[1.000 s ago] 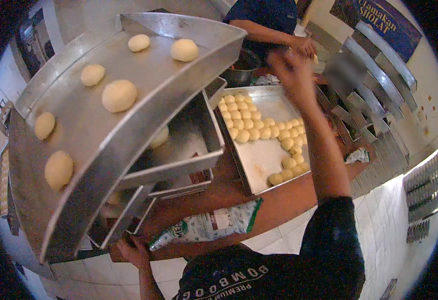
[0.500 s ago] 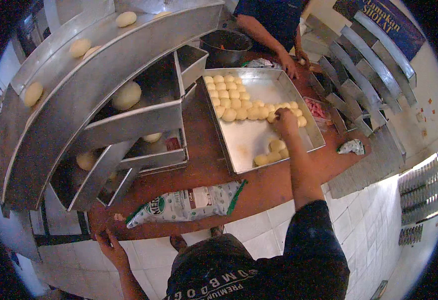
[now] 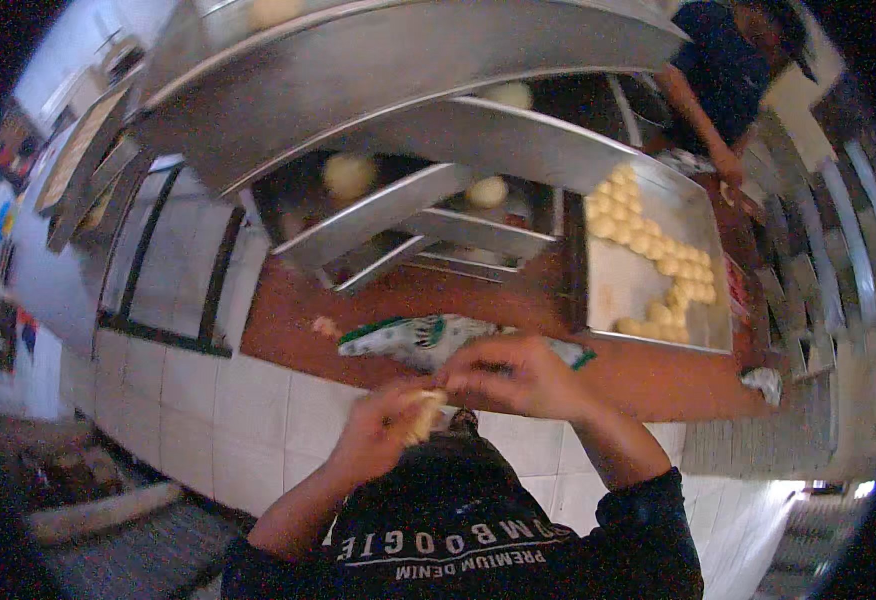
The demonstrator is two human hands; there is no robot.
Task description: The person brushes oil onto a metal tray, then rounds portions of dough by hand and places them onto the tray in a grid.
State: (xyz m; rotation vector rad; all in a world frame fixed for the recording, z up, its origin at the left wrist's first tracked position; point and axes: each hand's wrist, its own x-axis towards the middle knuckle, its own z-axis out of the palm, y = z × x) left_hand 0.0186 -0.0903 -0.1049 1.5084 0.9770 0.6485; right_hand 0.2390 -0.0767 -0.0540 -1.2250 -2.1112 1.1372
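In front of my body, above the table's near edge, my left hand (image 3: 370, 430) is closed on a flattened piece of pale dough (image 3: 423, 415). My right hand (image 3: 523, 375) meets it from the other side, fingers bent in a pinch close to the left fingertips; what they hold, if anything, is hidden. Beneath and just beyond the right hand lies a white and green plastic bag (image 3: 408, 338), partly covered by it. Rows of round dough balls (image 3: 648, 240) fill part of a metal tray (image 3: 608, 285) on the right.
Stacked metal trays (image 3: 438, 75) with dough balls (image 3: 486, 191) rise at the far side of the brown table (image 3: 288, 315). A co-worker (image 3: 718, 75) reaches over the far right. More trays (image 3: 863, 240) stand along the right; a dark metal frame (image 3: 163, 330) is at left.
My right hand has left the dough balls in the tray and come back to my left hand. The left hand has risen and now holds dough. The view has swung left.
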